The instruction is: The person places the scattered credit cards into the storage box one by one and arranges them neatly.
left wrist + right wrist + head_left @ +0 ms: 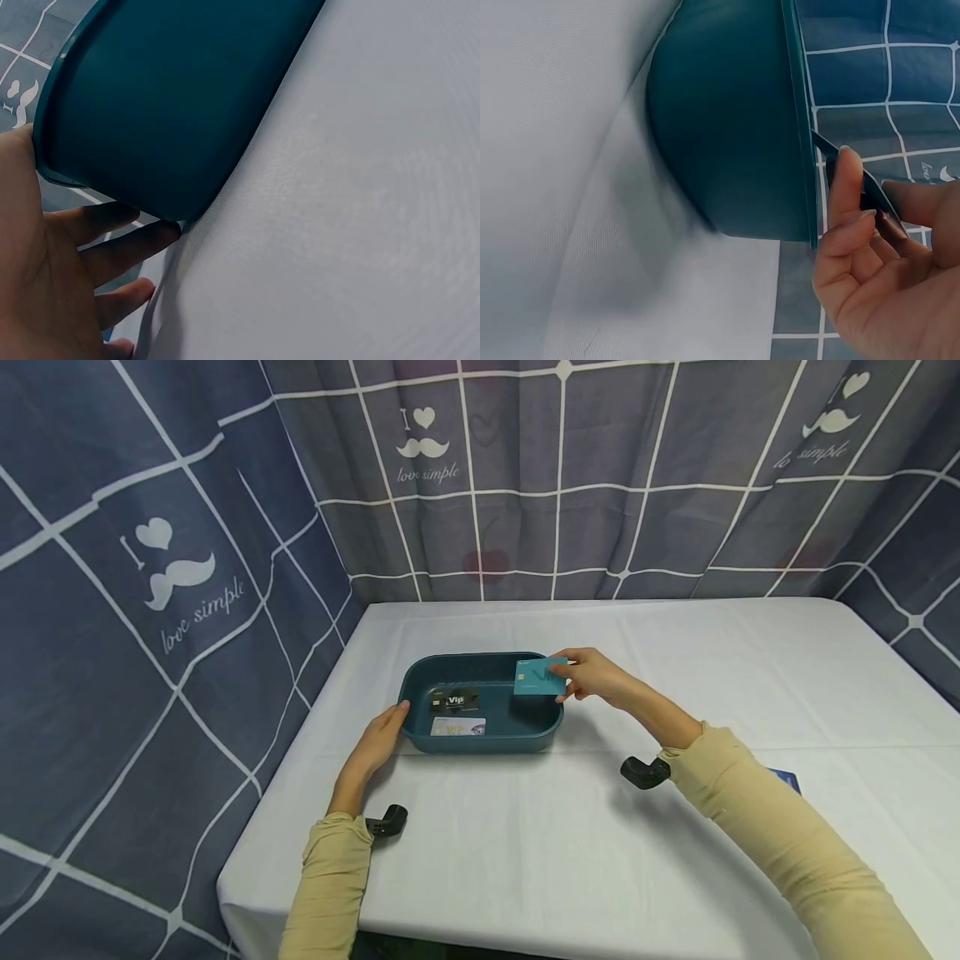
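A dark teal plastic basin (480, 745) with rounded corners stands on the white-covered table. My left hand (384, 739) holds its left end, thumb at the rim and fingers against the outer wall, as the left wrist view also shows on the basin (150, 112). Over the basin's right end, my right hand (592, 675) pinches a teal card (534, 678) between thumb and fingers. The right wrist view catches that card (881, 196) edge-on beside the rim. On the basin floor lie a black VIP card (453, 699) and, nearer me, a white VIP card (458, 727).
A blue card (787, 778) lies on the table (570, 852), partly hidden by my right sleeve. Grey-blue checked curtains (525, 452) hang behind the table and along its left side. Black wrist mounts (645, 772) stick out from both sleeves.
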Demonstrator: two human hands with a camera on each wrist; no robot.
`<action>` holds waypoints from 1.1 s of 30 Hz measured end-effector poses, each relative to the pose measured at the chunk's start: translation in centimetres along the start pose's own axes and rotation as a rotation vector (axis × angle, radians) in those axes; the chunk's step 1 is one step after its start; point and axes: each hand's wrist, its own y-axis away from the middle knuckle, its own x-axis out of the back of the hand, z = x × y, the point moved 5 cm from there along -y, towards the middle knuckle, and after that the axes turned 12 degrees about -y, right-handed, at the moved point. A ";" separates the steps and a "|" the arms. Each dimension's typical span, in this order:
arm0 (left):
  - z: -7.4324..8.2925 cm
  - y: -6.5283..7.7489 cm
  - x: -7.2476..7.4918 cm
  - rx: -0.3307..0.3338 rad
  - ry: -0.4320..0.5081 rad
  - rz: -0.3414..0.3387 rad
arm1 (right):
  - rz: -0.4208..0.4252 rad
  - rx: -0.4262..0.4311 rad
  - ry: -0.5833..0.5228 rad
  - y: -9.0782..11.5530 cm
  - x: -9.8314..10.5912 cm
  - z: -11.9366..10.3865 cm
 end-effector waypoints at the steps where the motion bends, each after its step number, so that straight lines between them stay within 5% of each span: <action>1: 0.0 0.0 0.0 0.000 -0.001 0.000 | 0.000 -0.006 0.008 0.0 -0.1 0.0; 33: 0.2 0.1 0.0 -0.013 0.013 0.000 | -0.043 -0.087 0.039 -0.8 -2.3 -0.5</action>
